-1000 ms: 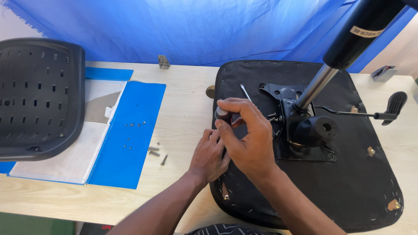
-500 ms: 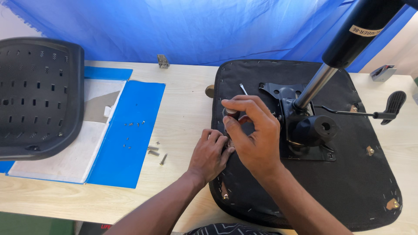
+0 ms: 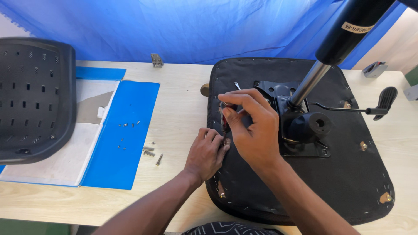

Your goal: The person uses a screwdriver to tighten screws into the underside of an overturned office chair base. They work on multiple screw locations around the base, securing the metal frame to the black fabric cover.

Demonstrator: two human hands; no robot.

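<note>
On the upturned seat base (image 3: 331, 182), right hand (image 3: 254, 130) fingers pinch a screwdriver (image 3: 224, 124); left hand (image 3: 205, 153) fingers curl at its tip.

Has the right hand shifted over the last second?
Barely: the right hand sits at the same spot beside the metal mechanism plate; only its fingers have curled slightly.

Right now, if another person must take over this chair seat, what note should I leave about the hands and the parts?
Left hand: rests at the left edge of the upturned black seat pad, fingers curled at the rim.
Right hand: over the pad, fingers pinching a small dark tool; what its tip meets is hidden.
Metal mechanism plate with gas cylinder and lever sits on the pad.
Loose screws lie on the table by the blue sheet. Black backrest shell lies far left, unattached.
Whether the plate is fully fastened cannot be told.
</note>
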